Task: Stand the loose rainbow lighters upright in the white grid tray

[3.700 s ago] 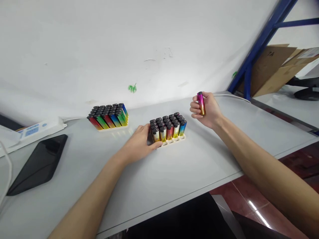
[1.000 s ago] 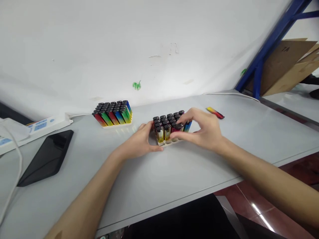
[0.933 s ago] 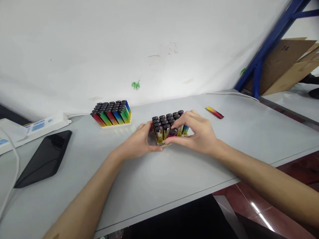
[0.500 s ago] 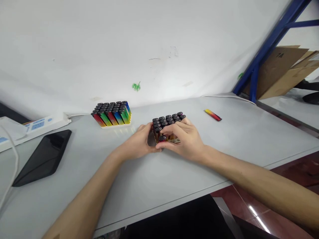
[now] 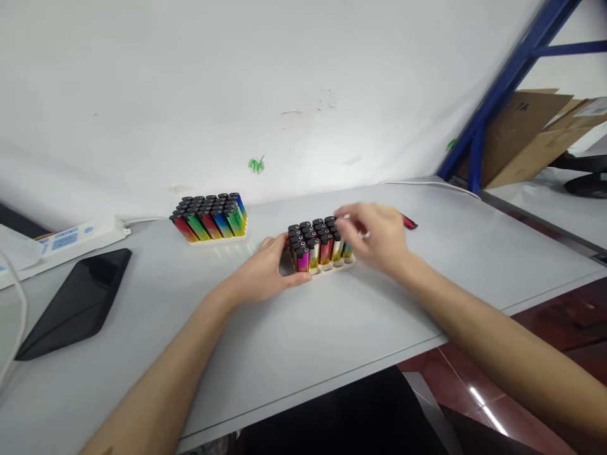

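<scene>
A white tray [image 5: 327,269] with rows of black-topped, colourful lighters [image 5: 325,248] stands upright on the table in front of me. My left hand [image 5: 272,268] grips its left side, thumb at the front corner and fingers behind. A magenta lighter [image 5: 303,260] fills the front-left slot; several front slots to its right hold nothing. Over the tray's right end hovers my right hand [image 5: 374,234], blurred, thumb and fingers apart with nothing visible between them. Beyond that hand lies a single red and yellow lighter [image 5: 410,222], partly hidden by it.
A second full tray of lighters [image 5: 211,219] stands back left. At the left are a black phone [image 5: 78,303], a white power strip [image 5: 85,235] and a cable. A wall [image 5: 303,95] bounds the back; a blue frame [image 5: 478,145] and cardboard boxes [image 5: 526,136] stand at the right.
My right hand has let go of the magenta lighter at the tray's front-left corner and moved right and back. The left hand stays on the tray. The view has shifted slightly.
</scene>
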Demonstrator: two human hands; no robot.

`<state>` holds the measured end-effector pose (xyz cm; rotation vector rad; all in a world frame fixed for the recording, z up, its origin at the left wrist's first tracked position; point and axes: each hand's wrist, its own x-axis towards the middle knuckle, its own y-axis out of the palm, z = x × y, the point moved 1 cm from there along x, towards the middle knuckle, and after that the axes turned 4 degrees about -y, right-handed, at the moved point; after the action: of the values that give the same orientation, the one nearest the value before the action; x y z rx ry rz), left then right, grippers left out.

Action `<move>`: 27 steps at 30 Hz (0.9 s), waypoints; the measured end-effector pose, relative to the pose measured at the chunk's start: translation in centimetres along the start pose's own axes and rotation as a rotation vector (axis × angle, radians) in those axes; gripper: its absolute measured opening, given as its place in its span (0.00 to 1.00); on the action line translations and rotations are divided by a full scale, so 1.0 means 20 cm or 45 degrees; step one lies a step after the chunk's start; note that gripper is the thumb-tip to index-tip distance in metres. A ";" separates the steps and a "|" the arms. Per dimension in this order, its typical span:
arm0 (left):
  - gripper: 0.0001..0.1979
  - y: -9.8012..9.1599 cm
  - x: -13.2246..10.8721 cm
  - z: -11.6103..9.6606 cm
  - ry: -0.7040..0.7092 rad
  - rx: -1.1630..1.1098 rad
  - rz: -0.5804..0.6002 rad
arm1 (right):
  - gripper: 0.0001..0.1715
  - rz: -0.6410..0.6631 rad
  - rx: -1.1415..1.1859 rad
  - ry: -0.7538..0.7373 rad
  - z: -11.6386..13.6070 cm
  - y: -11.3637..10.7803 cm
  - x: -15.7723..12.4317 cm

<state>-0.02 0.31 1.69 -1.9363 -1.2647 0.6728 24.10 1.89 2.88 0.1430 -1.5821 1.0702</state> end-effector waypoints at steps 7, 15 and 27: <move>0.35 0.00 0.00 -0.01 -0.010 0.044 -0.006 | 0.24 0.655 -0.707 1.079 -0.60 -0.10 -0.06; 0.37 0.00 0.00 -0.01 -0.009 0.041 -0.010 | 0.11 0.665 -0.429 0.977 -0.56 -0.03 -0.08; 0.37 0.00 0.01 0.00 0.005 0.051 -0.007 | 0.05 0.027 1.268 1.437 -0.44 0.02 0.00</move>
<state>0.03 0.47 1.58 -1.9000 -1.2444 0.6862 30.21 8.11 2.06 0.1407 0.0172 1.4858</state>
